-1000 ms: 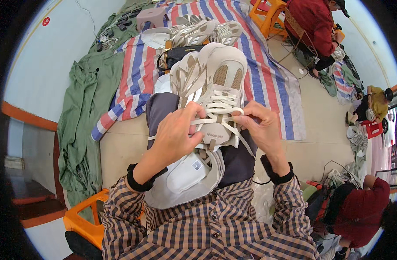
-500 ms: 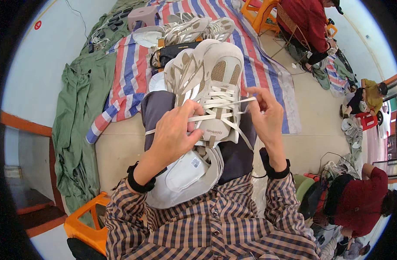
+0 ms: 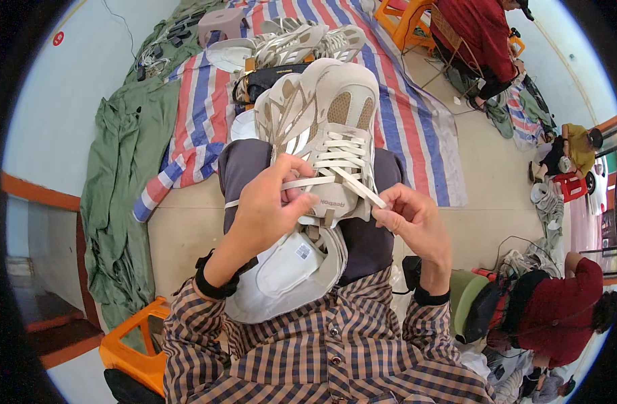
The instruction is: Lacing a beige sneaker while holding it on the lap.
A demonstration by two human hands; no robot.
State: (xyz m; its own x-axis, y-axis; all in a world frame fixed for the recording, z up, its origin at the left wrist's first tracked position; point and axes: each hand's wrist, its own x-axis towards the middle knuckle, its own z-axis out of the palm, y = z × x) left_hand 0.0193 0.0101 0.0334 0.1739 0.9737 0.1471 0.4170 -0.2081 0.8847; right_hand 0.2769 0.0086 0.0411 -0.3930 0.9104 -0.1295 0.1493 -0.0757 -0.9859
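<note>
A beige and white sneaker (image 3: 352, 81) rests across my lap with its toe pointing away from me. Flat cream laces (image 3: 339, 155) zigzag up its front, and the two loose ends cross over the tongue (image 3: 332, 202). My left hand (image 3: 268, 202) is closed on one shoelace end, left of the tongue. At the right, my right hand (image 3: 416, 219) pinches the other end between thumb and fingers, pulling it taut toward me. Another similar sneaker (image 3: 275, 111) lies against the left side of this one. A white shoe part (image 3: 281, 269) sits nearer my body.
Several similar sneakers (image 3: 298, 44) lie ahead on a striped tarp (image 3: 204, 101), beside a black pouch (image 3: 275, 79). A pale stool (image 3: 221, 25) stands farther back. Green cloth (image 3: 130, 161) covers the left floor. An orange stool (image 3: 130, 343) is beside me. Other people (image 3: 558, 310) sit along the right.
My right hand has come down and nearer to me, drawing its lace end from a sideways line to a slanting one. My left hand has shifted slightly, still holding its lace.
</note>
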